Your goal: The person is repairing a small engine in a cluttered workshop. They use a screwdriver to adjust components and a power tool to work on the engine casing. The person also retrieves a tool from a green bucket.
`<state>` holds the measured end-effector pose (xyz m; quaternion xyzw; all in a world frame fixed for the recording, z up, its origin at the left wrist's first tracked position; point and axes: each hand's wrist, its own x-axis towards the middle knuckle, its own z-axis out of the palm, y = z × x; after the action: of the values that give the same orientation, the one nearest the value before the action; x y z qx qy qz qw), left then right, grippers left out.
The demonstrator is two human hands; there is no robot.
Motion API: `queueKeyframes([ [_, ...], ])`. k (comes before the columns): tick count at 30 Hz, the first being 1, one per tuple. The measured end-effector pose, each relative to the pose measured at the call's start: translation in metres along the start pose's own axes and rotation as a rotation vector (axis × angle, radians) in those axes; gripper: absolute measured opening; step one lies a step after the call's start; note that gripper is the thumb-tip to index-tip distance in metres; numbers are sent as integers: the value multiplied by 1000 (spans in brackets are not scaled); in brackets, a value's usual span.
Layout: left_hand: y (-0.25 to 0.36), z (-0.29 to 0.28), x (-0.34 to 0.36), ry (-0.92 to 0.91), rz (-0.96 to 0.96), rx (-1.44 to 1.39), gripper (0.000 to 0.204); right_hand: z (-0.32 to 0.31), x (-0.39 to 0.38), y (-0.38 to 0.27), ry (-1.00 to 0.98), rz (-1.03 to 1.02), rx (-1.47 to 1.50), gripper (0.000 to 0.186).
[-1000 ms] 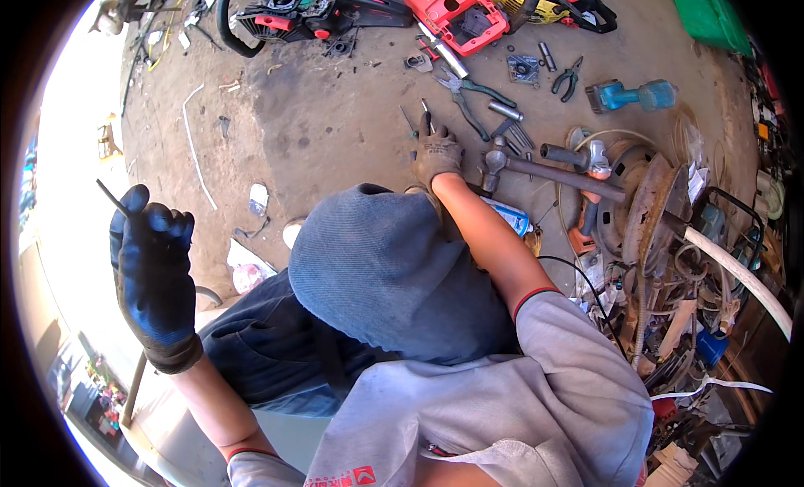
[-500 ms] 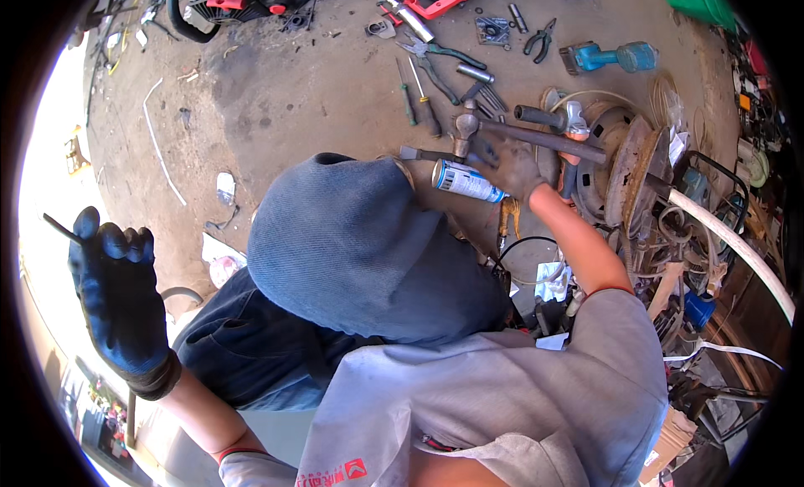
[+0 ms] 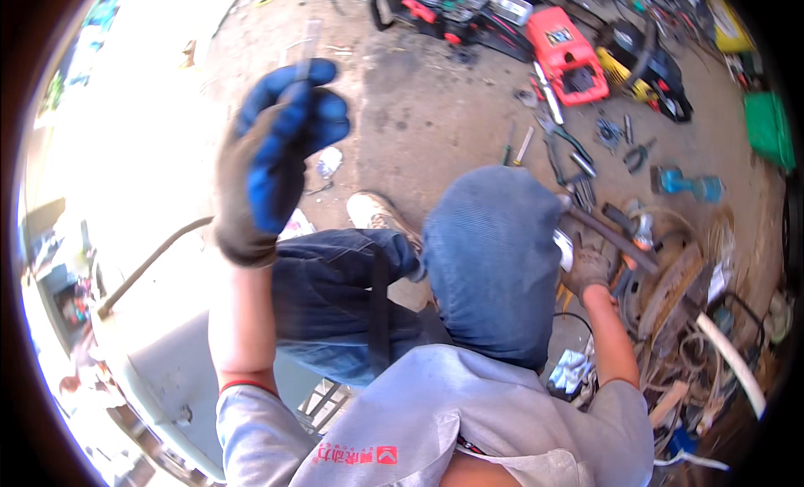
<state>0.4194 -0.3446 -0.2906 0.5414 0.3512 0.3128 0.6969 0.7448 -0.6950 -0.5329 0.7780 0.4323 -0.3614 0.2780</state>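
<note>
My left hand [image 3: 280, 156], in a blue-coated grey glove, is raised at the left with its fingers curled. A thin, blurred rod [image 3: 311, 45] sticks up out of its grip. Far to the right, my right hand [image 3: 588, 267], in a greyish glove, reaches down past my knee [image 3: 494, 269] with its fingers stretched out. Beside it shows the pale end of a spray can [image 3: 564, 251], mostly hidden by the knee. A hammer [image 3: 611, 234] lies just beyond my right fingers, its head hidden behind the knee. Whether those fingers touch the can or hammer is unclear.
Pliers [image 3: 563, 144], a teal power tool [image 3: 687, 185] and a red plastic cover [image 3: 569, 56] lie on the floor ahead. A rusty wheel rim [image 3: 670, 290] stands at the right among hoses and scrap. A pale-grey panel [image 3: 172, 361] is at the left.
The view has swung left. My left hand has turned and moved up and inward, still gripping the thin rod. My right hand stays beside the can and hammer.
</note>
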Motion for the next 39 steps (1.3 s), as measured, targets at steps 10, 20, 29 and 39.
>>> queueKeyframes([
  [10,-16,-2,10,10,-245,226,16,27,74,14,-93,-133,-549,55],
  [20,3,-22,15,209,19,184,19,-48,128,-2,219,-128,18,53],
  [29,0,-2,22,76,3,49,17,-300,-58,-152,318,-980,1101,50],
  [39,10,-30,6,164,82,18,28,-377,-97,-313,606,-1120,716,42],
])
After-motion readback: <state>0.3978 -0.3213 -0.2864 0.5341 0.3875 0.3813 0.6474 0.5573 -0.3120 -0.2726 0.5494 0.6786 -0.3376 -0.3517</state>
